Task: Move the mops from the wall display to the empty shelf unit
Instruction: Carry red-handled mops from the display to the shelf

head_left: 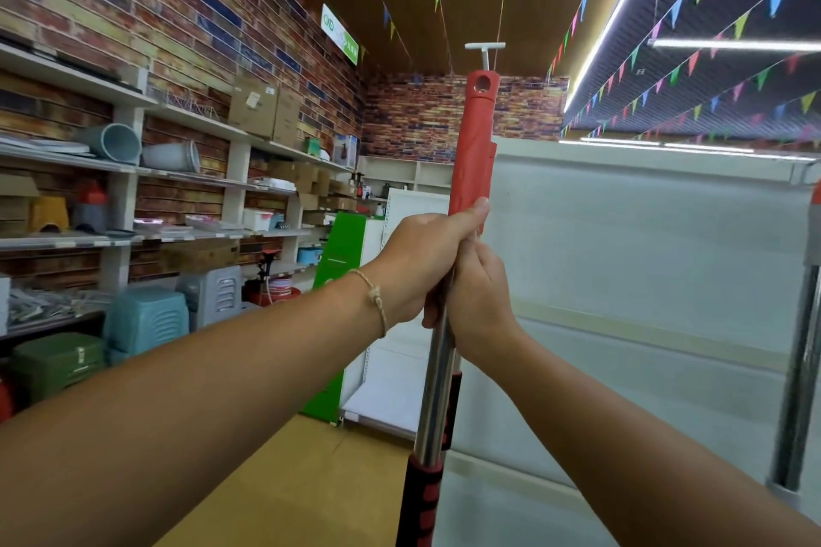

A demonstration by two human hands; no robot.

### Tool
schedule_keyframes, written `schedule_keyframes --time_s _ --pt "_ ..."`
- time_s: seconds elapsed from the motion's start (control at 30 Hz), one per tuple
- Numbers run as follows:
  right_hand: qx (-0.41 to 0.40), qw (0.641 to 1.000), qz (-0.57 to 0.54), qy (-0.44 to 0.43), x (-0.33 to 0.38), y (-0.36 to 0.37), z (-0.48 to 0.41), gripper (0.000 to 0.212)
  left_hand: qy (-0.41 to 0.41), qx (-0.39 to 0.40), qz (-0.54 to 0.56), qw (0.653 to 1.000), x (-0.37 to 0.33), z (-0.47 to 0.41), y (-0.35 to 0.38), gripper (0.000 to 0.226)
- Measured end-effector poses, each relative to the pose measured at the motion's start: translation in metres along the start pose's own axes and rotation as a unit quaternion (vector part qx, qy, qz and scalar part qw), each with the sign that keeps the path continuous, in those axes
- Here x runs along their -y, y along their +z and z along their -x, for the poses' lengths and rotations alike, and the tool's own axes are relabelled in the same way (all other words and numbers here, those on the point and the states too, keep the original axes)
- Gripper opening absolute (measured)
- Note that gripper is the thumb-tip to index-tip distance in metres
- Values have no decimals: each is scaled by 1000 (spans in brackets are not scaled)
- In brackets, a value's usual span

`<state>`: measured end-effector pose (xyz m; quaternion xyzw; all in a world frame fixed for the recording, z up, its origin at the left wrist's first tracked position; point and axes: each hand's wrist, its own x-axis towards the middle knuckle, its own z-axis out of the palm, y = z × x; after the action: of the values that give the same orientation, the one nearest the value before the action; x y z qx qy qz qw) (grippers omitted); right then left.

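I hold mop handles upright in front of me: red plastic grips with a hanging hole on top, shiny steel poles below, a red-and-black collar lower down. A second red grip shows just behind the first. My left hand grips the poles where red meets steel, thumb up along the red grip. My right hand wraps the same poles just beneath it, touching the left hand. The mop heads are out of view. The pale empty shelf unit stands right behind the handles, to the right.
Stocked shelves with bins, boxes and stools line the brick wall on the left. A green and white stand is ahead. Another steel pole with a red top stands at the right edge. Tan floor lies below.
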<state>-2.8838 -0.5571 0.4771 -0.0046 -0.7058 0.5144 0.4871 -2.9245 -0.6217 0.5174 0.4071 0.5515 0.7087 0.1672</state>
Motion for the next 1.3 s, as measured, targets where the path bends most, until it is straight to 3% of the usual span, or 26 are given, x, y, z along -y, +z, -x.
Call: schedule_keyframes --time_s 0.57,0.87,1.03,1.3 --pt "-16 999 31 -19 -4 -4 -26 53 32 -10 -14 999 -5 -29 -5 39" --pt "-25 999 39 -15 -22 -16 -29 56 21 -9 -17 1000 11 -38 6 55" --pt "-29 998 48 7 -38 -18 -41 50 23 -13 -27 999 19 -51 9 39" --pt "-31 998 49 30 -57 -27 -52 39 15 0 -70 997 38 -78 21 47"
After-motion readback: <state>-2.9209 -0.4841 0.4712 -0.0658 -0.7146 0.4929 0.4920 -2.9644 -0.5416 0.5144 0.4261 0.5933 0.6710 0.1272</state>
